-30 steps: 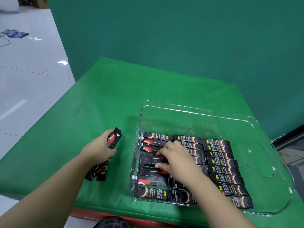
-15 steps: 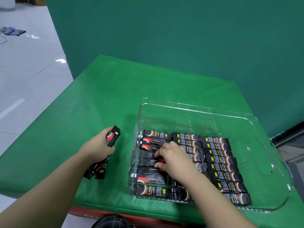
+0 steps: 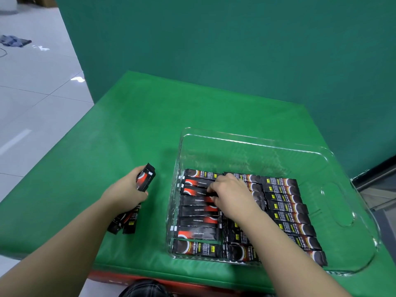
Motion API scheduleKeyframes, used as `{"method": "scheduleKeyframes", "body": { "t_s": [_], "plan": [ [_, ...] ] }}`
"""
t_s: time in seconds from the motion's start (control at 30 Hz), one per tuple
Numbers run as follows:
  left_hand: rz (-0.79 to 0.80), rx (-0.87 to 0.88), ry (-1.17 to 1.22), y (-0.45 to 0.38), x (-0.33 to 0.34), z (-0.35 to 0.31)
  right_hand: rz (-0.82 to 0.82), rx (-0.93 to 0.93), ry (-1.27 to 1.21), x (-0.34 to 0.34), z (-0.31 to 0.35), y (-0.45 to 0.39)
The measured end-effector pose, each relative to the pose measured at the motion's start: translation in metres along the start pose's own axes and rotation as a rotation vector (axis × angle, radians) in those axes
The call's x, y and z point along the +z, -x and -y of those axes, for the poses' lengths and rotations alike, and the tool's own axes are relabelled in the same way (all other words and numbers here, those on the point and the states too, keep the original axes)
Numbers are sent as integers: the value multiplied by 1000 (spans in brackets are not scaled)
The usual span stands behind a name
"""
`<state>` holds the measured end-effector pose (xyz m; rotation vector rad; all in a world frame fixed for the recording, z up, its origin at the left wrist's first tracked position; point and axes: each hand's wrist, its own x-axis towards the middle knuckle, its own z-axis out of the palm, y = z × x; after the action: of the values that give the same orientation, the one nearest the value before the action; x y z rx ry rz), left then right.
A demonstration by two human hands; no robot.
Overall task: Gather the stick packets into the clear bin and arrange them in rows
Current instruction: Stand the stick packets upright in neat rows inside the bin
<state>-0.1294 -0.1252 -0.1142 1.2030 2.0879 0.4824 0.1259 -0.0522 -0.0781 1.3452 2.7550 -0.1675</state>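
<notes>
Hardly anything has moved: right hand [image 3: 230, 195] still pinches a black stick packet [image 3: 198, 199] in the clear plastic bin [image 3: 342, 211]; left hand [image 3: 126, 192] grips a packet bundle [image 3: 137, 198] on the green mat [image 3: 128, 129].

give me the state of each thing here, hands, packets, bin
left hand: grips a bundle of stick packets beside the bin
held packets: bunched in the fist, ends sticking out both sides
right hand: inside the bin, fingertips on the left column
packets in bin: lying flat in three columns
clear bin: open-topped, far part unfilled
</notes>
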Motion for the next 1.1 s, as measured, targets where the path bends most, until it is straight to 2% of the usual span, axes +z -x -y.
{"method": "scheduleKeyframes", "body": {
  "t_s": [0.4,0.73,1.1],
  "plan": [
    [-6,3,11,0,1,1,-59,59,-30,4,-1,-9],
    [-12,11,12,-1,0,1,46,31,-8,-4,-2,-15],
    [4,7,28,-1,1,1,17,-9,-1,-4,2,-15]
  ]
}}
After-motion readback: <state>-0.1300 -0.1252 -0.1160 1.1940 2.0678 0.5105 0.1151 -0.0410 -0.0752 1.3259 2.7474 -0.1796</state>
